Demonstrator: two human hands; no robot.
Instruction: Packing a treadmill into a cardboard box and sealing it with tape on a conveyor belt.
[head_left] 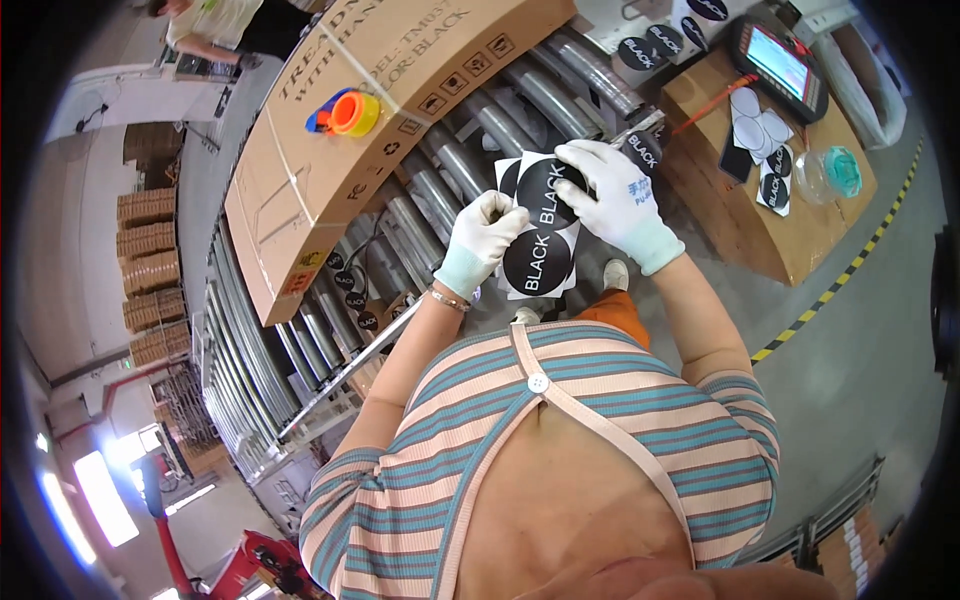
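Observation:
In front of my body is a small stack of white sticker sheets (pixel 540 262) with large round black stickers printed in white letters. My right hand (pixel 622 205), in a white knit glove, grips the stack at its upper right edge, the thumb lying over the top sticker. White-gloved as well, my left hand (pixel 478 242) is closed in a pinch at the left edge of the top sheet, between two stickers. The exact bit of sheet between those fingertips is hidden. A large cardboard box (pixel 350 190) lies on the roller conveyor (pixel 440 180) beyond my left hand.
An orange-yellow tape roll (pixel 355 114) with a blue part sits on the box. At right, a carton (pixel 700 215) bears a handheld screen device (pixel 778 70), a dark phone (pixel 737 157), sticker sheets (pixel 775 180) and a clear-and-teal roll (pixel 842 171). Another person (pixel 215 30) stands at far left.

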